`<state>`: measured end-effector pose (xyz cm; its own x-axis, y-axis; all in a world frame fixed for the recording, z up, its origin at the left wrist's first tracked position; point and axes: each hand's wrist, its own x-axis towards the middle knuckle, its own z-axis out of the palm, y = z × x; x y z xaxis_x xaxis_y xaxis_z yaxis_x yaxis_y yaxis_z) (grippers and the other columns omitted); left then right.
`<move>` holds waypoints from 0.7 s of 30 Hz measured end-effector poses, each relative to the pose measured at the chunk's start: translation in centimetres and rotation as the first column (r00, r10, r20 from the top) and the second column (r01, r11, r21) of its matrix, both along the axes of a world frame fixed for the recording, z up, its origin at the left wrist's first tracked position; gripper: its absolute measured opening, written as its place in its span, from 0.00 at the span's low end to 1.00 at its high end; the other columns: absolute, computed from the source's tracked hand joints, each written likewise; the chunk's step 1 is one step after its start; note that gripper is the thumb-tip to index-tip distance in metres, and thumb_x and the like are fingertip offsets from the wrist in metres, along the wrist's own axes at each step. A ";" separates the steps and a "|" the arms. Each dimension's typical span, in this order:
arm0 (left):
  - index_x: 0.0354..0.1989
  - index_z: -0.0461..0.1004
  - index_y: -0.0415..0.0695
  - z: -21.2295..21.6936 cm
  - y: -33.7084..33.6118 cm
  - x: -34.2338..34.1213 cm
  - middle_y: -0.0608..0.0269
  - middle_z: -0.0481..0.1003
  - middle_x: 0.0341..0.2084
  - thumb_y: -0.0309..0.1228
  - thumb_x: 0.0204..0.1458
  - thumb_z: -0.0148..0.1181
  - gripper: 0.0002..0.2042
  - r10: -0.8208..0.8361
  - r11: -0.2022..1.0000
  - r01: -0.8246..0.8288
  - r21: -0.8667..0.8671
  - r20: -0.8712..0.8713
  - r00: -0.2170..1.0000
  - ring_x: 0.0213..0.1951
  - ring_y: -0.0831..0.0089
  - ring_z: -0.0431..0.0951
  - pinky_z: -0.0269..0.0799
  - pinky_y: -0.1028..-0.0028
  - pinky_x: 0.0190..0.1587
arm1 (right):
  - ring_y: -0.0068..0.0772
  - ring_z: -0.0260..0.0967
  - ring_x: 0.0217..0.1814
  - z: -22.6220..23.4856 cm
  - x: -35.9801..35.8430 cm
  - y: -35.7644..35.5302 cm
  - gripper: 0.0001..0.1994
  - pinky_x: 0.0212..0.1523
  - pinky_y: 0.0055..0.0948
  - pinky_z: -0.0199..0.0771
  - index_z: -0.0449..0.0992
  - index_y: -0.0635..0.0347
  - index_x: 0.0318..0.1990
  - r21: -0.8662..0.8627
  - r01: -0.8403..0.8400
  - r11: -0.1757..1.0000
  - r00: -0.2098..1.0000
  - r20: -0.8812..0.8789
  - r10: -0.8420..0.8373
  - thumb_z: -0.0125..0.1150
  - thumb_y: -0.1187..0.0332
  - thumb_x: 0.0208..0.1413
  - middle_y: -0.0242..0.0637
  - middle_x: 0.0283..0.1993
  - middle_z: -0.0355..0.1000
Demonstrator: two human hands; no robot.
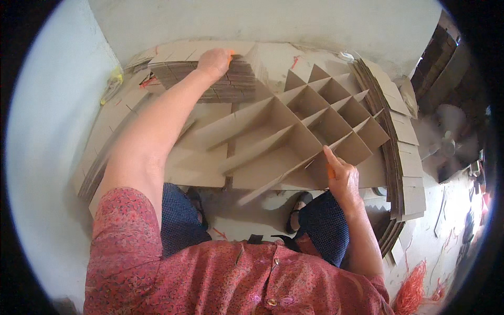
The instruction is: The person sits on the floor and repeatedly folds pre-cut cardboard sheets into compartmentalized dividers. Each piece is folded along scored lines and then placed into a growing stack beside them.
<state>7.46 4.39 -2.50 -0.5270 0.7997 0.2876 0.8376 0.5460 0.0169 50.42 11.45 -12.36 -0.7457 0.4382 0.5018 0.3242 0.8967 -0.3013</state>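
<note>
A partly assembled cardboard divider grid [304, 124] of interlocking slotted strips stands on the table in front of me. Square cells fill its right part, and long strip ends fan out on its left. My right hand [343, 181] pinches a strip at the grid's near right edge, index finger stretched along it; an orange cover shows on a finger. Farther off, my left hand [214, 64] is curled over the top of a stack of slotted cardboard strips [205, 84]. Orange shows at its fingertip too, and the remaining fingers are partly hidden.
Another row of stacked strips [401, 142] curves along the table's right side, and more strips [113, 131] lie at the left. A wall [262, 21] rises behind the table. To the right are a fan [446, 142] and red plastic twine [412, 289] on the floor.
</note>
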 end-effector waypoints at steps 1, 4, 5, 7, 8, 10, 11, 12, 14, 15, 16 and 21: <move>0.46 0.76 0.48 0.1 -0.1 -0.2 0.50 0.77 0.35 0.36 0.54 0.57 0.13 -0.010 0.999 0.010 0.035 -0.005 1.000 0.44 0.54 0.75 0.70 0.61 0.45 | 0.50 0.72 0.29 0.0 0.0 -0.2 0.24 0.31 0.44 0.72 0.70 0.49 0.57 -0.006 0.008 1.000 1.000 0.008 -0.008 0.56 0.75 0.50 0.44 0.28 0.72; 0.43 0.79 0.48 0.5 -1.2 -1.0 0.52 0.79 0.32 0.39 0.55 0.57 0.12 -0.079 0.985 0.066 0.158 0.077 0.994 0.39 0.57 0.77 0.70 0.64 0.42 | 0.49 0.72 0.33 0.6 -0.1 -0.8 0.22 0.33 0.42 0.72 0.70 0.52 0.57 -0.020 0.038 0.999 0.999 -0.006 -0.038 0.58 0.73 0.52 0.44 0.33 0.73; 0.43 0.79 0.47 0.7 -1.7 -1.6 0.53 0.79 0.33 0.39 0.55 0.58 0.13 -0.142 0.971 0.103 0.216 0.172 0.975 0.38 0.59 0.77 0.71 0.66 0.41 | 0.49 0.72 0.35 1.3 -0.2 -1.4 0.22 0.34 0.41 0.73 0.70 0.54 0.57 -0.021 0.059 0.998 0.998 -0.032 -0.059 0.59 0.72 0.52 0.44 0.36 0.73; 0.44 0.80 0.46 1.0 -3.3 -2.6 0.55 0.80 0.33 0.39 0.54 0.59 0.14 -0.233 0.925 0.126 0.358 0.273 0.934 0.35 0.63 0.77 0.71 0.68 0.40 | 0.45 0.74 0.40 2.3 -1.0 -2.3 0.21 0.38 0.36 0.74 0.69 0.58 0.57 0.026 0.027 0.999 0.983 -0.183 -0.022 0.61 0.68 0.54 0.46 0.43 0.72; 0.44 0.79 0.45 1.3 -4.3 -2.6 0.55 0.80 0.32 0.40 0.54 0.59 0.14 -0.263 0.892 0.119 0.436 0.286 0.921 0.33 0.64 0.77 0.71 0.68 0.39 | 0.43 0.74 0.41 2.9 -1.5 -2.7 0.21 0.38 0.36 0.74 0.69 0.60 0.56 -0.053 -0.018 0.998 0.968 -0.251 0.004 0.61 0.69 0.55 0.46 0.43 0.72; 0.44 0.79 0.42 1.8 -5.4 -0.7 0.55 0.80 0.32 0.37 0.54 0.60 0.14 -0.363 0.784 0.142 0.605 0.260 0.895 0.33 0.67 0.78 0.71 0.70 0.39 | 0.41 0.75 0.42 4.3 -2.2 -3.8 0.20 0.39 0.34 0.75 0.69 0.63 0.55 -0.199 -0.107 0.974 0.924 -0.383 0.023 0.60 0.69 0.56 0.46 0.44 0.73; 0.44 0.79 0.41 1.8 -6.0 1.7 0.54 0.80 0.33 0.35 0.54 0.60 0.13 -0.420 0.709 0.166 0.686 0.222 0.880 0.34 0.68 0.78 0.72 0.71 0.40 | 0.41 0.75 0.43 4.9 -2.6 -4.3 0.20 0.40 0.34 0.75 0.68 0.64 0.56 -0.400 -0.203 0.894 0.895 -0.446 0.004 0.59 0.68 0.58 0.45 0.44 0.73; 0.44 0.79 0.41 1.8 -6.2 4.7 0.54 0.79 0.35 0.33 0.54 0.60 0.12 -0.496 0.652 0.247 0.717 0.157 0.854 0.36 0.66 0.79 0.72 0.71 0.41 | 0.40 0.75 0.43 5.6 -2.7 -4.9 0.20 0.41 0.34 0.76 0.67 0.66 0.56 -0.568 -0.289 0.770 0.866 -0.498 -0.042 0.58 0.67 0.59 0.45 0.44 0.73; 0.44 0.78 0.41 1.1 -8.4 10.3 0.52 0.77 0.42 0.29 0.50 0.62 0.12 -0.580 0.529 0.515 0.675 -0.155 0.800 0.40 0.61 0.79 0.74 0.70 0.45 | 0.41 0.74 0.44 6.3 -3.7 -5.8 0.21 0.43 0.33 0.76 0.65 0.68 0.57 -0.761 -0.484 0.431 0.812 -0.575 -0.102 0.55 0.64 0.61 0.45 0.45 0.73; 0.44 0.78 0.43 0.1 -9.2 12.6 0.53 0.75 0.46 0.27 0.48 0.62 0.13 -0.624 0.499 0.606 0.620 -0.228 0.748 0.45 0.59 0.77 0.73 0.68 0.49 | 0.42 0.74 0.44 6.8 -4.0 -6.0 0.22 0.44 0.34 0.76 0.64 0.68 0.58 -0.786 -0.561 0.259 0.786 -0.604 -0.130 0.53 0.63 0.62 0.45 0.44 0.73; 0.44 0.78 0.44 -1.2 -10.0 14.5 0.55 0.73 0.50 0.27 0.47 0.61 0.14 -0.698 0.454 0.700 0.551 -0.268 0.664 0.51 0.58 0.74 0.71 0.66 0.54 | 0.42 0.74 0.44 7.1 -4.5 -6.0 0.22 0.46 0.34 0.76 0.63 0.68 0.59 -0.778 -0.624 0.077 0.761 -0.627 -0.165 0.52 0.62 0.63 0.45 0.44 0.73; 0.49 0.76 0.43 -4.3 -12.7 19.5 0.55 0.70 0.54 0.33 0.50 0.64 0.18 -0.854 0.378 0.708 0.597 -0.072 0.516 0.56 0.59 0.70 0.68 0.67 0.57 | 0.47 0.73 0.44 6.7 -4.3 -7.0 0.19 0.47 0.35 0.73 0.67 0.64 0.57 -0.844 -0.342 0.412 0.692 -0.523 -0.497 0.49 0.74 0.57 0.48 0.45 0.73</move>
<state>27.00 -8.31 -6.77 0.1552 0.6487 0.7450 0.8104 -0.5148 0.2795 46.07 4.48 -5.66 -0.3471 0.9346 0.0779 -0.2743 -0.0217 -0.9614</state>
